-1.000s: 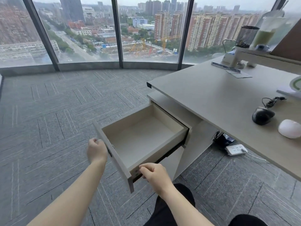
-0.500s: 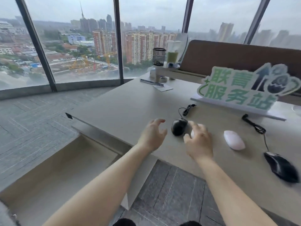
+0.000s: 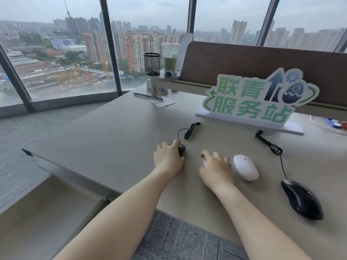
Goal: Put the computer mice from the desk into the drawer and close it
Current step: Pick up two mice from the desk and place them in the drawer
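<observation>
The left hand point(image 3: 169, 158) lies palm-down over a small black wired mouse point(image 3: 181, 147) on the beige rectangular desk top point(image 3: 112, 137), toward the middle of the front half. Its fingers point(image 3: 176, 142) curl over the mouse body, and only the right flank of the mouse shows past them; the grip appears closed on it, though the contact underneath is hidden. A thin black cable with a bundled coil point(image 3: 188, 131) runs from this mouse toward the far edge of the desk.

The right hand point(image 3: 216, 168) lies just beside the left one, folded over a small white mouse point(image 3: 204, 163) of which only a pale sliver is visible at the thumb side. Whether the fingers have clamped on it cannot be told.

A second white oval wireless mouse point(image 3: 245, 167) lies free on the desk top just right of the right hand. A larger black wired mouse point(image 3: 302, 201) lies near the front edge at the right, its cable point(image 3: 272, 145) leading back toward a green-and-white cut-out sign point(image 3: 257, 98) standing on a white base.

The open beige drawer point(image 3: 37, 212) sits below the left front corner of the desk.

At the far edge stand a black mesh cup point(image 3: 152, 63) and a clear plastic cup of green drink point(image 3: 170, 57)
</observation>
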`<act>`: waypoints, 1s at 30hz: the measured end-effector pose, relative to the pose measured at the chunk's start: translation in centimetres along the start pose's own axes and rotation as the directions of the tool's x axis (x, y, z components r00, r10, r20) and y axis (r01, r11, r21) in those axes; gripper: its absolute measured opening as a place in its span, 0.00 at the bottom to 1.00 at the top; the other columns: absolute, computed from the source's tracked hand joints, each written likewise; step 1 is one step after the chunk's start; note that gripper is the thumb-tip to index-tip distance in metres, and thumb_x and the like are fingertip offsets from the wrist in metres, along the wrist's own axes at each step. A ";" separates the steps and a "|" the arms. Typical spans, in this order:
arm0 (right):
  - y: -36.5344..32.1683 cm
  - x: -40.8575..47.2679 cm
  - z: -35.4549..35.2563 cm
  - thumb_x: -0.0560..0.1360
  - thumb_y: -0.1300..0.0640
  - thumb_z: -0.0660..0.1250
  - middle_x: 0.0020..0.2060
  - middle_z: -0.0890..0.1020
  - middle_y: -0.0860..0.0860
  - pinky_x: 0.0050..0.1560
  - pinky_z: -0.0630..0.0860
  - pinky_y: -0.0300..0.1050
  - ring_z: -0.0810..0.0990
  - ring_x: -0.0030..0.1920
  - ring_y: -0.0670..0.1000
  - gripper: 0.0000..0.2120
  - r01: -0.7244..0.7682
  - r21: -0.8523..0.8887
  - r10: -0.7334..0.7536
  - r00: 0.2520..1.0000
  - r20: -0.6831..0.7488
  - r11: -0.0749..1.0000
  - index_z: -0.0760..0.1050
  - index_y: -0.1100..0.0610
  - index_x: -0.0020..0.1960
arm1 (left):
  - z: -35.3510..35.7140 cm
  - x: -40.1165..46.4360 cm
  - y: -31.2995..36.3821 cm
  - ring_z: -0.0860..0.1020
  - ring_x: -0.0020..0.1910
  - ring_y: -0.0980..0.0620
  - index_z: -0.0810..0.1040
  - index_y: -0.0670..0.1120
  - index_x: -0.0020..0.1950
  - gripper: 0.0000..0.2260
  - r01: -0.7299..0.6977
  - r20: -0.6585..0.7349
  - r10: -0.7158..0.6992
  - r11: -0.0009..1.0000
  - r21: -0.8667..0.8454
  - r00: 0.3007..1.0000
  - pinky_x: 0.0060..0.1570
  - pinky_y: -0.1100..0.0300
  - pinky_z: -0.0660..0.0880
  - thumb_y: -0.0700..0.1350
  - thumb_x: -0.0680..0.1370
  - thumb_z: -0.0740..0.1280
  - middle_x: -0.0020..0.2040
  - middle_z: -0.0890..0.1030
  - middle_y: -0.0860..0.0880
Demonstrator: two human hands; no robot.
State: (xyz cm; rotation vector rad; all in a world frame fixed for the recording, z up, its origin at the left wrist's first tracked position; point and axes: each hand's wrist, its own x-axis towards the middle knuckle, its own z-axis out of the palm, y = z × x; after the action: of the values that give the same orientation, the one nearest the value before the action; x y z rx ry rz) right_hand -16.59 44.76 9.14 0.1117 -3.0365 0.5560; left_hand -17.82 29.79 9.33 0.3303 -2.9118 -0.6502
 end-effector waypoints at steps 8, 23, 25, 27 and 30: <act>-5.6 -2.4 -3.2 0.74 0.61 0.67 0.59 0.79 0.54 0.59 0.69 0.49 0.75 0.60 0.59 0.18 0.270 0.451 -0.166 0.952 -0.257 0.851 0.74 0.55 0.63 | -9.4 -3.4 -4.7 0.74 0.51 0.44 0.68 0.50 0.67 0.22 -0.086 -0.342 -0.069 0.904 -0.419 0.937 0.48 0.57 0.68 0.46 0.73 0.66 0.57 0.74 0.42; -28.0 -12.4 7.6 0.77 0.57 0.66 0.62 0.79 0.51 0.48 0.70 0.30 0.77 0.61 0.50 0.21 0.340 0.696 -0.586 0.798 0.143 0.632 0.71 0.52 0.69 | -17.6 -14.5 -27.4 0.72 0.53 0.51 0.71 0.52 0.65 0.22 0.196 -0.462 -0.368 0.905 -0.379 0.807 0.51 0.58 0.67 0.46 0.71 0.68 0.56 0.74 0.50; -29.5 -12.5 11.3 0.77 0.57 0.64 0.64 0.78 0.53 0.55 0.72 0.39 0.76 0.64 0.53 0.22 0.295 0.652 -0.571 0.778 0.261 0.699 0.70 0.53 0.70 | -14.6 -14.8 -30.8 0.73 0.57 0.46 0.71 0.52 0.66 0.22 0.303 -0.355 -0.467 0.852 -0.428 0.810 0.54 0.56 0.69 0.46 0.72 0.68 0.59 0.74 0.47; -30.6 -12.3 14.8 0.76 0.57 0.63 0.66 0.76 0.55 0.63 0.71 0.46 0.73 0.67 0.54 0.24 0.258 0.582 -0.529 0.769 0.360 0.771 0.68 0.54 0.72 | -11.4 -15.0 -33.7 0.73 0.60 0.42 0.69 0.53 0.67 0.23 0.437 -0.213 -0.573 0.775 -0.457 0.791 0.58 0.54 0.71 0.46 0.72 0.67 0.60 0.72 0.43; -31.8 -11.5 19.3 0.76 0.57 0.61 0.68 0.72 0.58 0.67 0.68 0.50 0.70 0.68 0.60 0.26 0.230 0.436 -0.439 0.765 0.471 0.870 0.66 0.54 0.74 | -6.9 -15.0 -37.2 0.74 0.59 0.39 0.69 0.54 0.68 0.24 0.586 -0.068 -0.666 0.695 -0.415 0.742 0.61 0.51 0.71 0.47 0.72 0.66 0.60 0.71 0.42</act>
State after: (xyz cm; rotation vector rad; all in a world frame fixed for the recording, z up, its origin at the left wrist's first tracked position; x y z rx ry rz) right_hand -3.33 8.96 1.54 0.9995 -3.2558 1.2166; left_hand 4.71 -2.24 -1.90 1.2956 -2.3440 -1.1459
